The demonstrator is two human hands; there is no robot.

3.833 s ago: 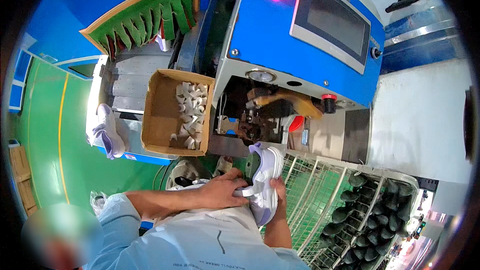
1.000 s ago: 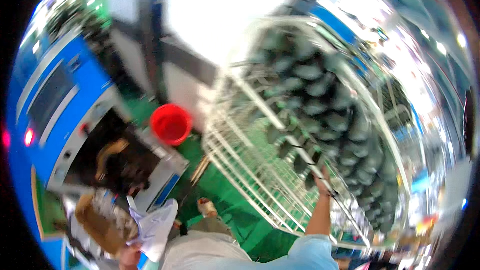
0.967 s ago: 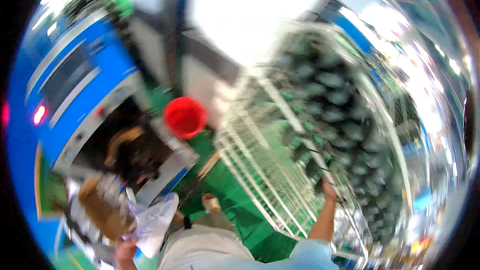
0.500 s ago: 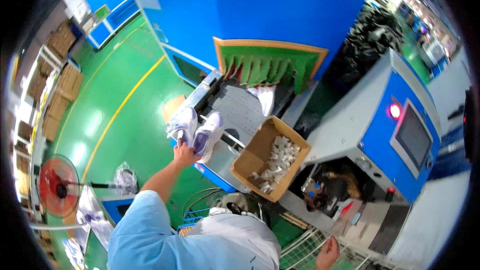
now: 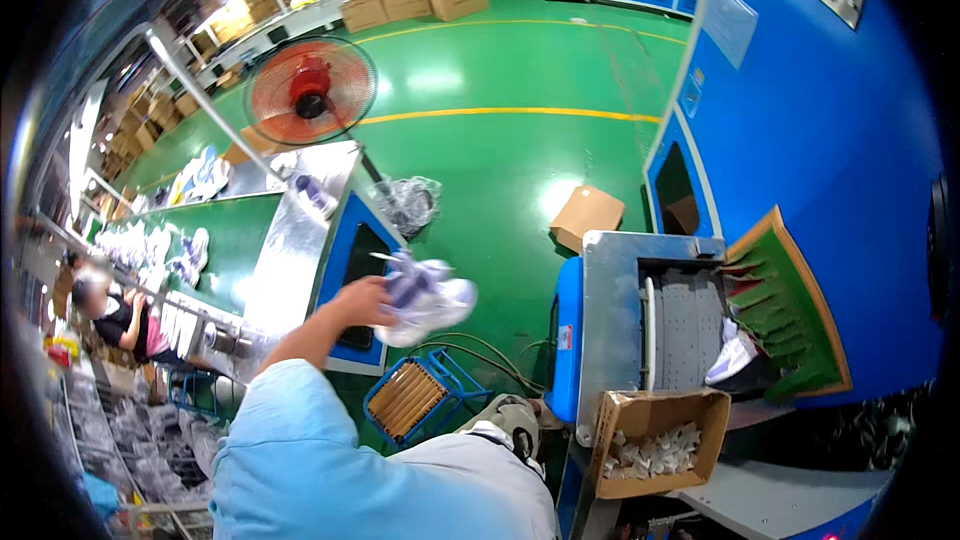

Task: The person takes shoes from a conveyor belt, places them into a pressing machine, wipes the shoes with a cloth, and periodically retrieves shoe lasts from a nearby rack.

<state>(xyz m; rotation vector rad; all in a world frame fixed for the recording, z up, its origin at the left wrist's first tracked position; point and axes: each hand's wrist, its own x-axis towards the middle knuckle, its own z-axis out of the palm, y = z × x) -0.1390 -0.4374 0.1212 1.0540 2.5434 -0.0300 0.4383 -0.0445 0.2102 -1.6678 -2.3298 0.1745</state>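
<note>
Clasping white-and-lavender shoes (image 5: 430,302) just beyond the slatted stool (image 5: 405,398), the left hand (image 5: 360,302) is curled around them; the right hand's hold cannot be told. Left of the stool stands a metal-topped bench (image 5: 281,252); right of the stool, a carton (image 5: 640,487) of white pieces (image 5: 655,450).

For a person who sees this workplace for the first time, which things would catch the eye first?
Probably the white-and-purple shoes in the left hand, near the picture's middle, above the green floor. Next might come the red fan at upper left, and the big blue housing on the right, with its green fringed curtain.
</note>
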